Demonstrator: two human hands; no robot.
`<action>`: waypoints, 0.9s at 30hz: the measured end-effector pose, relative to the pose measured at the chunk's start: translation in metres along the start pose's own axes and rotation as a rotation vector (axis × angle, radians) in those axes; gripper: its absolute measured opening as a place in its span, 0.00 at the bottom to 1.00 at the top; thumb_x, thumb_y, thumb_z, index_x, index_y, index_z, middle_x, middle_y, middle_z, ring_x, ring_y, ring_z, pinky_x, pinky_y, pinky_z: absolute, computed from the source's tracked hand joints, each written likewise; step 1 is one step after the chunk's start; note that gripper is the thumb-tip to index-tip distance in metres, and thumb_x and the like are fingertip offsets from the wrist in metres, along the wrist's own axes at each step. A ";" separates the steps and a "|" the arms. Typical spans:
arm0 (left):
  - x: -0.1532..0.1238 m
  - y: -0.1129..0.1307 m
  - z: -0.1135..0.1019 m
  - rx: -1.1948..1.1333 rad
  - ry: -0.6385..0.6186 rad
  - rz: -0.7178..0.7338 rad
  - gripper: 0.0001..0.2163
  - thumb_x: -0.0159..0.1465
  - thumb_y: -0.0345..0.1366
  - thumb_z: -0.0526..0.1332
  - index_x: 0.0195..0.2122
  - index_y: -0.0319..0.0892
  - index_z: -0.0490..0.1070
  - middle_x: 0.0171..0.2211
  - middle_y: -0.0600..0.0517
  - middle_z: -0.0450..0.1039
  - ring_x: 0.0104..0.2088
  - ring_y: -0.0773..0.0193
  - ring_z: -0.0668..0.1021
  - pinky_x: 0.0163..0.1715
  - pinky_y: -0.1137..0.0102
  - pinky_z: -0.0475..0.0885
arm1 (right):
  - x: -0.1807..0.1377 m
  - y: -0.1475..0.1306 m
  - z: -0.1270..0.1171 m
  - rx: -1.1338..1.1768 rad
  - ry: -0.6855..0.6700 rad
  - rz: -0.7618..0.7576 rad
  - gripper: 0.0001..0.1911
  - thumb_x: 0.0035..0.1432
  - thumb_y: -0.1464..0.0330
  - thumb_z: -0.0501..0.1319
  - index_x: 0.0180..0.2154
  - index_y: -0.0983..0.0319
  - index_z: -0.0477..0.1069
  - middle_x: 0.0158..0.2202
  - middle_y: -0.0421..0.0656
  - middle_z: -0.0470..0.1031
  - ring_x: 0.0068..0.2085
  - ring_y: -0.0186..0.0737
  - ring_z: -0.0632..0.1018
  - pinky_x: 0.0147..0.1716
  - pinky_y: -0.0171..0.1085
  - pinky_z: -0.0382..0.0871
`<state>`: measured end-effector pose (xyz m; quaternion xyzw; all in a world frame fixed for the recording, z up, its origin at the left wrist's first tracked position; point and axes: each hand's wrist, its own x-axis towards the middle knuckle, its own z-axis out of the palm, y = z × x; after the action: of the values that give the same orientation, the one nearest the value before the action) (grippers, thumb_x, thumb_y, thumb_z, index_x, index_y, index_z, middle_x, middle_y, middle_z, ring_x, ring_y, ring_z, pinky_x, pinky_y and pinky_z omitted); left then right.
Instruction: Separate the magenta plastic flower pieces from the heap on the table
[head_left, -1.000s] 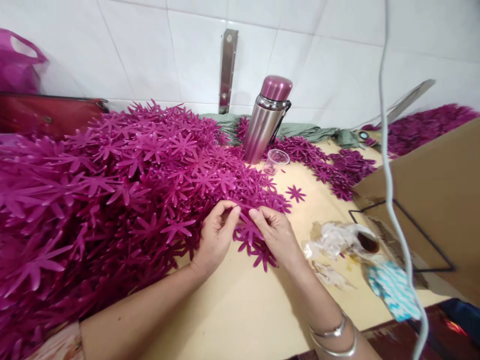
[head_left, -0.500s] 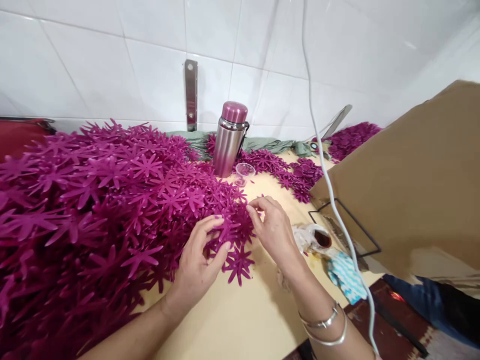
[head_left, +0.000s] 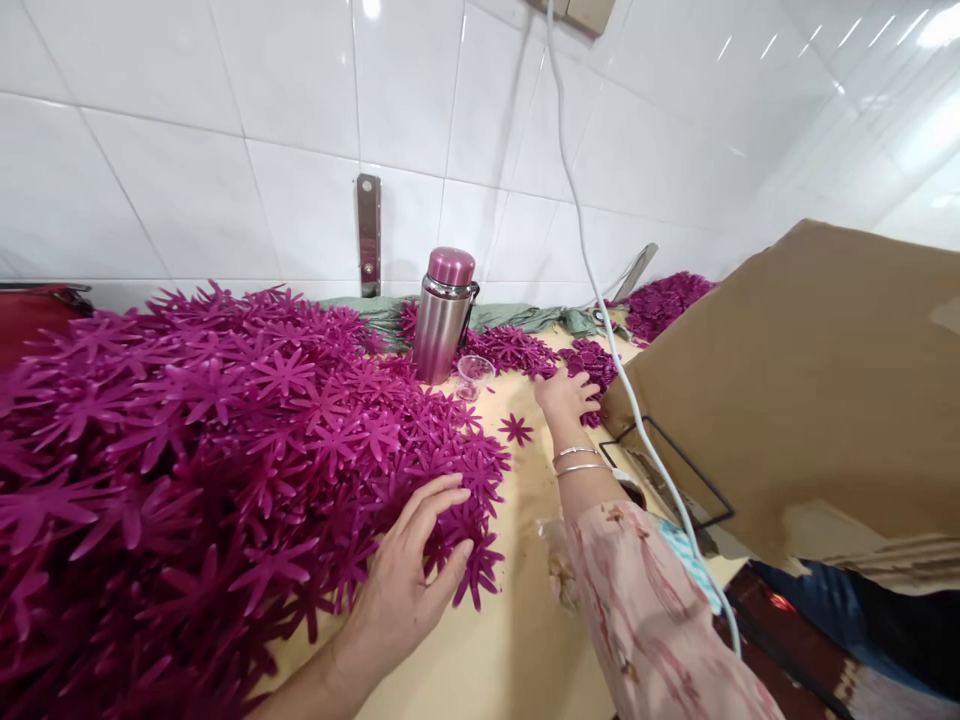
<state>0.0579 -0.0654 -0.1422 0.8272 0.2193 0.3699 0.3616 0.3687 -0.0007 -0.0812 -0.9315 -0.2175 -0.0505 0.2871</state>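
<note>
Though pile-edge (head_left: 474,466) nr, LH (head_left: 405,575) rm rightward

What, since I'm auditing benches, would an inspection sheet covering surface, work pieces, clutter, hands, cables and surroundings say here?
Surface: pale yellow tabletop, partly covered.
Job's things: large heap of magenta flower-shaped pieces at left; one loose piece to its right; smaller pile near the cardboard box.
Clutter: upright flask, clear plastic cup beside it; striped cloth, partly hidden.
Hands: left hand open at the heap's edge, contact unclear; right hand spread near the smaller pile.
Cables: white cable crossing the view.
Surroundings: white tiled wall behind.
</note>
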 end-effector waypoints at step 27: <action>0.005 -0.002 0.002 0.013 0.008 -0.096 0.22 0.66 0.37 0.64 0.60 0.46 0.66 0.62 0.42 0.68 0.64 0.51 0.71 0.66 0.50 0.65 | -0.122 0.015 -0.010 0.395 -0.602 -0.586 0.12 0.47 0.78 0.64 0.35 0.60 0.77 0.28 0.37 0.78 0.27 0.34 0.74 0.32 0.35 0.70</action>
<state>0.0627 -0.0622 -0.1425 0.8165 0.2627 0.3539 0.3729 0.2657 -0.0631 -0.1076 -0.7315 -0.5508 0.1856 0.3564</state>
